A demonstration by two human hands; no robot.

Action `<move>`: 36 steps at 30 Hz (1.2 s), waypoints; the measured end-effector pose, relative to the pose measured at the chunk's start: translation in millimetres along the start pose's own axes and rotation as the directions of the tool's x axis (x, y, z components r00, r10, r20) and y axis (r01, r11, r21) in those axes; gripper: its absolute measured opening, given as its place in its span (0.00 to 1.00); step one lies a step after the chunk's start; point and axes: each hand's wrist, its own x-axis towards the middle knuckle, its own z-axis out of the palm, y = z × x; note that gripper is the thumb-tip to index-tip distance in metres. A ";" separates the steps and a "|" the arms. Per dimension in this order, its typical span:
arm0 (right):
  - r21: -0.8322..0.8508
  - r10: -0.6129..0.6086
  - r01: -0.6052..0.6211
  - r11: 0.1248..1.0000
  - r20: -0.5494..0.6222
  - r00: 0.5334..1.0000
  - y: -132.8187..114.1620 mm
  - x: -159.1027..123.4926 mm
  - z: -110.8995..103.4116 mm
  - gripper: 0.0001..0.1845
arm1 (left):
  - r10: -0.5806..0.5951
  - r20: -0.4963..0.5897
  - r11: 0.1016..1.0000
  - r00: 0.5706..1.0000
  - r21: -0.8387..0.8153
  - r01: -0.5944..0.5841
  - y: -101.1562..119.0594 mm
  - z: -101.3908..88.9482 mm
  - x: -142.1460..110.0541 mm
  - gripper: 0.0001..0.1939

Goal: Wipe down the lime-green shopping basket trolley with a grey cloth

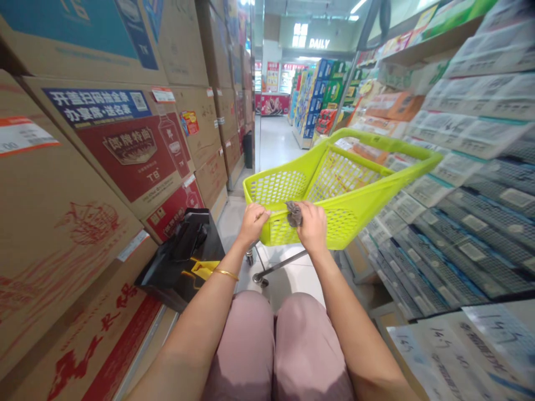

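A lime-green shopping cart (pixel 363 196) stands slantwise in front of my knees, its plastic basket pierced with small holes. My left hand (pixel 252 223) is closed on the near rim of the basket, at its left end. A short way to the right, my right hand (pixel 313 224) grips a crumpled dark grey cloth (pixel 293 214) against the same side of the basket. Part of the cloth is hidden by the fingers. Below the basket, a metal leg with a wheel (pixel 259 279) rests on the pale floor.
Stacked cardboard cartons (pixel 137 150) wall the left side. Beside them sits a black gift bag (pixel 178 267) with a yellow piece in it. Packaged goods (pixel 468 184) rise in layers at the right. The tiled aisle (pixel 273 139) runs ahead toward more displays.
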 end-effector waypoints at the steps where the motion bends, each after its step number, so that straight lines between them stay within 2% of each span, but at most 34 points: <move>1: 0.005 0.022 -0.022 1.000 -0.019 1.000 2.7 -0.8 -0.5 0.23 | 0.006 -0.005 1.000 1.000 0.001 -0.006 -0.3 -0.1 0.0 0.20; 4: 0.022 0.048 -0.046 0.999 -0.059 0.997 3.1 -3.8 1.4 0.22 | 0.027 -0.006 0.998 1.000 0.048 -0.027 -0.9 0.2 0.4 0.19; 9: 0.049 0.071 -0.066 0.997 -0.118 0.990 -13.0 -7.1 8.8 0.24 | 0.079 0.053 0.970 0.995 0.227 -0.089 2.7 -1.7 0.9 0.17; 15: 0.056 -0.004 0.006 0.998 -0.045 0.999 -33.1 -5.5 16.9 0.22 | 0.126 0.121 0.935 0.985 0.318 -0.159 12.5 -3.8 -1.8 0.18; 21: 0.003 0.013 -0.013 1.000 -0.067 0.998 -33.7 -8.0 23.2 0.20 | 0.098 0.066 0.906 0.993 0.406 -0.116 16.8 4.6 -8.3 0.18; 25: 0.058 0.044 -0.034 0.998 -0.197 0.979 -15.8 -17.4 28.7 0.23 | 0.096 0.036 0.901 0.995 0.422 -0.102 18.4 10.3 -11.5 0.19; 29: 0.164 0.136 -0.073 0.984 -0.417 0.899 1.2 -29.4 33.7 0.27 | 0.111 0.019 0.903 0.994 0.415 -0.109 17.4 15.0 -13.4 0.19; 31: 0.188 0.110 -0.029 0.982 -0.439 0.892 2.5 -32.9 35.8 0.29 | 0.126 0.005 0.906 0.992 0.406 -0.117 15.0 18.0 -14.5 0.19; 36: 0.151 -0.093 0.146 0.978 -0.313 0.945 -10.4 -30.2 42.0 0.27 | 0.205 -0.063 0.914 0.977 0.369 -0.168 3.9 24.9 -18.1 0.15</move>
